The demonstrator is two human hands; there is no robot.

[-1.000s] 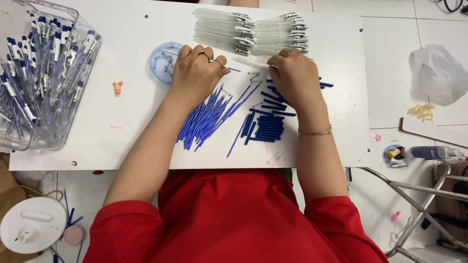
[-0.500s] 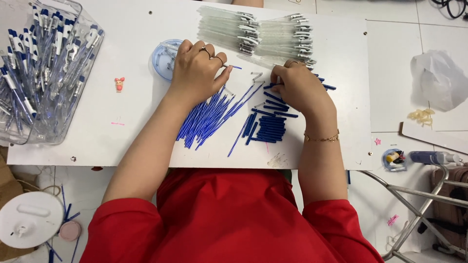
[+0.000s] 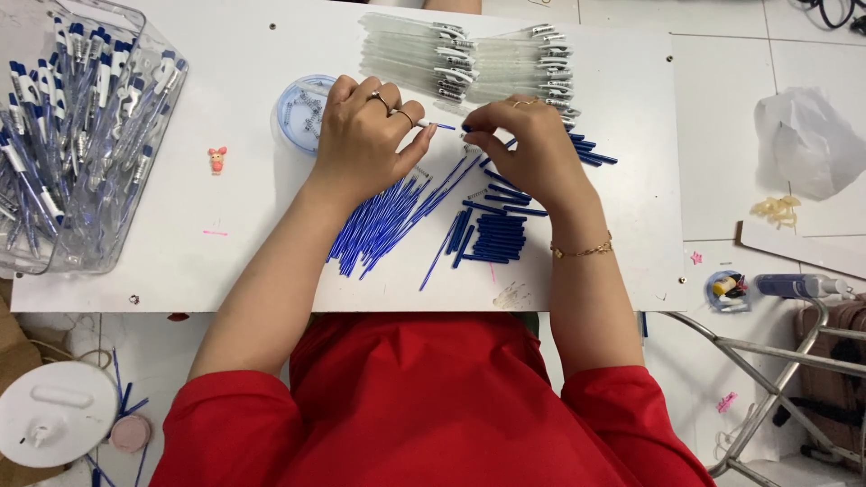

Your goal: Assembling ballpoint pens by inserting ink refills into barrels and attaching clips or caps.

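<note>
Holding: left hand (image 3: pixel 365 135) and right hand (image 3: pixel 532 144) both pinched one blue refill (image 3: pixel 444 126) above the refill pile (image 3: pixel 397 212).
Piles: two.
Bins: one pen bin (image 3: pixel 81 135), left of pile.

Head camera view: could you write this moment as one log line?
left hand: holds blue refill | right hand: pinches its tip | below: blue refill pile | surface: white table

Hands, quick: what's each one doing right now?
Left hand: pinched shut on a thin pen refill, tip pointing toward the right hand.
Right hand: fingers curled at the refill's tip; what it grips cannot be told.
</note>
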